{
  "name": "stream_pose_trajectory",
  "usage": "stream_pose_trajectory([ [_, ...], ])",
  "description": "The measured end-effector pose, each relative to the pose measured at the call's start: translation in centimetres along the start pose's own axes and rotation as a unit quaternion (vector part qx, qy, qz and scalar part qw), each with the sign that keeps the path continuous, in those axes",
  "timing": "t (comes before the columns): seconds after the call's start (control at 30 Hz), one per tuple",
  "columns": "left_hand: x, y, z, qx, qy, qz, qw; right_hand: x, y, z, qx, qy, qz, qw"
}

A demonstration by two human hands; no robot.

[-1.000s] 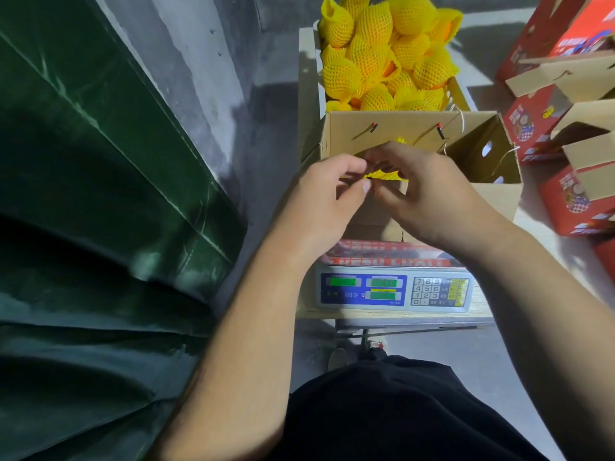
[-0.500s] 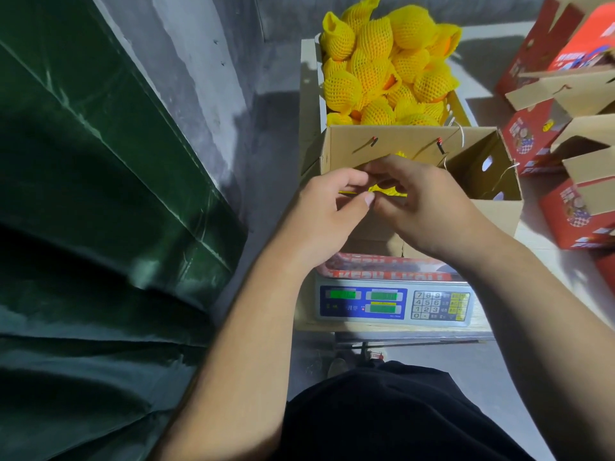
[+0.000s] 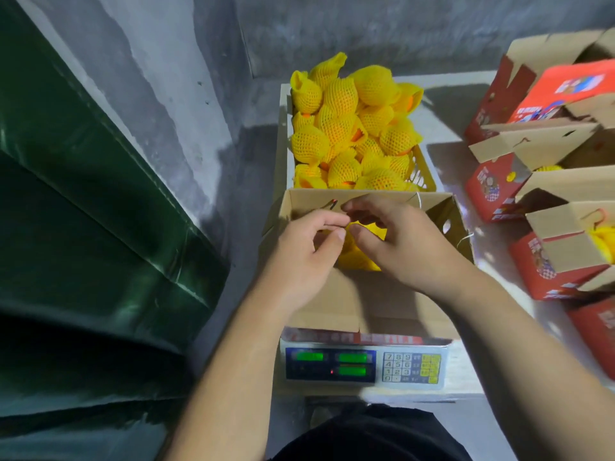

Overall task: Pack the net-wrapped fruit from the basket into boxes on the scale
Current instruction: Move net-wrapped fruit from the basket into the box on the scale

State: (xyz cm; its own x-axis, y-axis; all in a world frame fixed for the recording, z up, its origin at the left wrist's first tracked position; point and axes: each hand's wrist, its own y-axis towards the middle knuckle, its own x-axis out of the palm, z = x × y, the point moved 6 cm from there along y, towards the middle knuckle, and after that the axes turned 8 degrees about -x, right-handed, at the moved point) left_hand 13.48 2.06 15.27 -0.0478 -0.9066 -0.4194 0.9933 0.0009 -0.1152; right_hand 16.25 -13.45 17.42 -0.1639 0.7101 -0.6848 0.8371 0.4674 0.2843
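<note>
A: How would you expect the fruit point(image 3: 361, 257) in that box point(image 3: 366, 301) to handle?

B: Round and fairly weighty for its size, I'd judge, with a soft foam net over it. The net gives under the fingers and grips well, so it shouldn't slip, but squeezing hard could bruise what's inside. The loose net end is floppy; I'd cup the body of the fruit and not lift it by that tail.

A: Where does it lie relative to the hands?

B: It sits low inside the open box, directly beneath both hands and partly hidden by them. The left hand point(image 3: 309, 251) is over its left side, thumb and forefinger brought together as if pinching something thin, perhaps net or the string on the box; I cannot tell which. The right hand point(image 3: 402, 241) covers its right side, fingers curled, forefinger reaching toward the left one. Whether it grasps the net I cannot tell either.

A: And around that?

B: The box stands on the scale point(image 3: 364, 366), whose green display faces the person. Just behind the box, the basket point(image 3: 424, 171) is heaped with more netted fruit point(image 3: 342, 128). To the right on the bench point(image 3: 449, 104), red boxes point(image 3: 499, 191) stand with flaps open. A dark green sheet point(image 3: 83, 227) hangs at the left.
</note>
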Motion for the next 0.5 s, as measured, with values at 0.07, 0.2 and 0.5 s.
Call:
stream_pose_trajectory([
  [0.07,0.5,1.1,0.3,-0.003,0.014,-0.004,1.0,-1.7,1.9,2.4,0.012,-0.012,0.015,1.0],
  [0.2,1.7,2.9,-0.2,-0.033,0.032,0.007,0.999,-4.5,7.5,10.4,0.131,-0.111,0.006,0.985],
  [0.5,3.9,3.5,-1.3,-0.087,0.08,0.037,0.992,1.2,12.1,21.7,0.27,-0.191,-0.246,0.911],
])
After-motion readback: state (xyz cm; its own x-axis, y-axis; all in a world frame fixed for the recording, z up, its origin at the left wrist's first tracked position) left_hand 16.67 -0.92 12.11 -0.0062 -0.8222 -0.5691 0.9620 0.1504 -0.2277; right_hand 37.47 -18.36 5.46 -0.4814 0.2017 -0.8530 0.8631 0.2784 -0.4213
